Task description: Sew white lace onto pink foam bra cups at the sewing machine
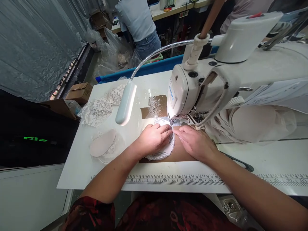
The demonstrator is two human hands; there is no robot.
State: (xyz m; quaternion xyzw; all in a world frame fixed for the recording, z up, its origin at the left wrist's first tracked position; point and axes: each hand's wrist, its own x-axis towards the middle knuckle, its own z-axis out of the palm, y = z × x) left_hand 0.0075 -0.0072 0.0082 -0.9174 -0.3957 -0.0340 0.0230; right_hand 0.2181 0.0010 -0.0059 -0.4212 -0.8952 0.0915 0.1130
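A white lace-edged oval piece (166, 150) lies under the needle area of the white sewing machine (180, 89). My left hand (155, 136) rests on top of this piece, its fingers close together and pressing it down. At the piece's right edge, just in front of the needle, my right hand (192, 139) has thumb and index finger closed on the edge. The two hands' fingertips nearly touch. Brown sheeting (184, 150) covers the table below the piece.
White lace pieces (97, 110) and an oval pad on lace (103, 143) lie at the left. A lamp (126, 102) hangs over the table. Stacked pale pads (252, 123) and dark scissors (240, 163) are at the right. A ruler strip (168, 180) runs along the front edge.
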